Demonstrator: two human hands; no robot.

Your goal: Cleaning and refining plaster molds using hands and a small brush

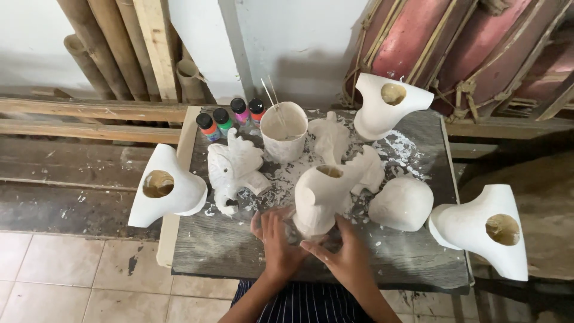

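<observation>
My left hand (277, 238) and my right hand (342, 254) cup the base of a white plaster figure (321, 194) with a round hole in its top. It stands on a grey, paint-spattered wooden board (239, 245). The fingers of both hands press against its lower sides. A white elephant figure (234, 168) stands just left of it. A rounded white piece (402, 203) sits to its right.
Three white hollow moulds sit at the board's left (164, 188), back right (385, 104) and right (487, 230). A white cup with sticks (284, 128) and several small paint bottles (230, 116) stand at the back. Bamboo poles lean on the wall.
</observation>
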